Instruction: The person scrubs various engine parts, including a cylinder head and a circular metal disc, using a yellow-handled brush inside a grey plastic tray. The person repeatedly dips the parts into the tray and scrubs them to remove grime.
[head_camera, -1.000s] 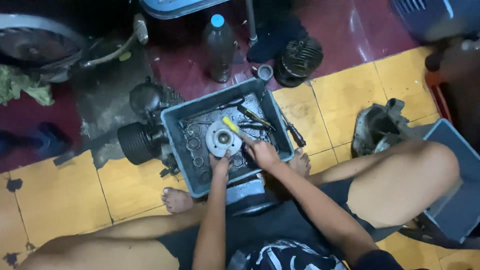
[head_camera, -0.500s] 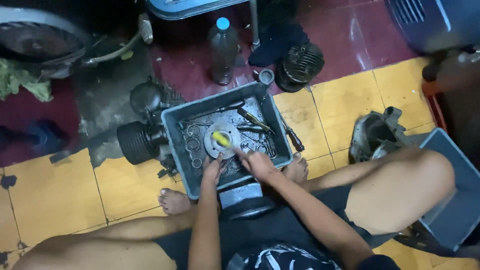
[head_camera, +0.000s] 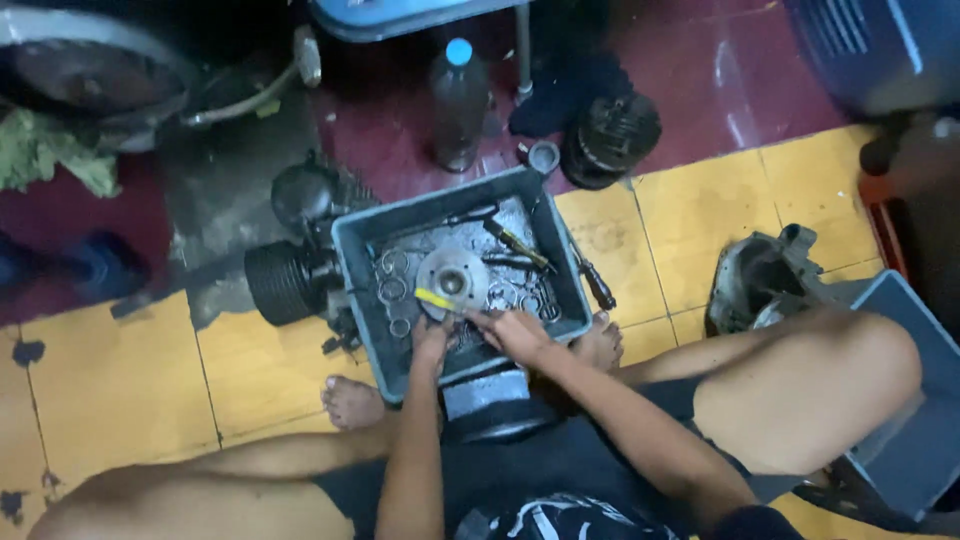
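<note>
A grey plastic tray (head_camera: 361, 277) sits on the floor between my feet. A round metal flange (head_camera: 452, 282) lies in the tray among several metal rings (head_camera: 392, 290). My left hand (head_camera: 431, 340) touches the near edge of the flange. My right hand (head_camera: 513, 331) grips a small tool with a yellow handle (head_camera: 435, 298), which lies across the flange's lower left rim. Two screwdrivers (head_camera: 520, 242) rest at the tray's far side.
A finned engine cylinder (head_camera: 285, 282) lies left of the tray. A plastic bottle (head_camera: 459, 105) and a dark finned part (head_camera: 610, 139) stand beyond it. An engine casing (head_camera: 760, 275) and a second grey bin (head_camera: 915, 400) are on the right. My bare feet (head_camera: 352, 401) flank the tray.
The yellow-handled tool has swung from the flange's top, over its centre, down to its lower left rim. My right hand has drawn nearer to me.
</note>
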